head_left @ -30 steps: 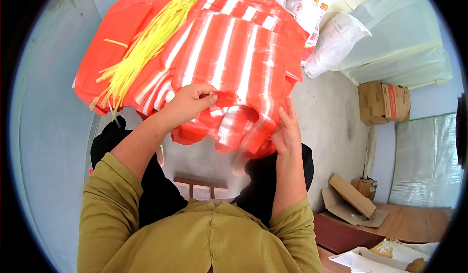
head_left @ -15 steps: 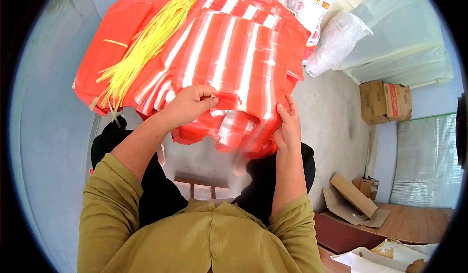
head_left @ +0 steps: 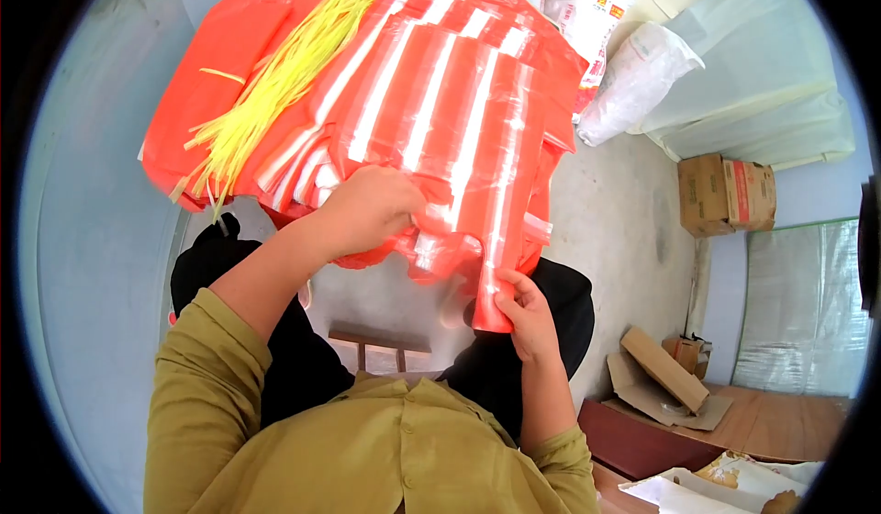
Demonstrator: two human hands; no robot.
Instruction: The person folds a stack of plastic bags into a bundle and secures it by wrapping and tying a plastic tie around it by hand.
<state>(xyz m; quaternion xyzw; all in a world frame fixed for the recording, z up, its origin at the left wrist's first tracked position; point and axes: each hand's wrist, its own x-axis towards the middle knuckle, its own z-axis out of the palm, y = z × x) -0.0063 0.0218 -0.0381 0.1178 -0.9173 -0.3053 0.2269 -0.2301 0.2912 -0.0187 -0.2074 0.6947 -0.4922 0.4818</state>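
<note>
Red plastic bags with white stripes (head_left: 431, 101) lie stacked before me. My left hand (head_left: 374, 206) is closed on the near edge of the top plastic bag, its fingertips partly hidden. Lower and to the right, my right hand (head_left: 527, 314) pinches a handle strip of that bag between thumb and fingers. The strip hangs toward my lap, beside a curved cut-out in the bag's edge. A bundle of thin yellow strips (head_left: 280, 78) lies across the pile on the left, over plain red folded plastic (head_left: 216, 41).
White printed sacks (head_left: 638, 83) stand behind the pile to the right. A cardboard box (head_left: 725, 193) sits by the far wall. Flattened cardboard (head_left: 665, 376) rests on a brown wooden surface (head_left: 780, 422) at lower right. My knees are under the pile's near edge.
My right hand has moved down and slightly left, drawing the bag's handle strip toward me. My left hand has shifted slightly down and right, turning over at the bag's edge.
</note>
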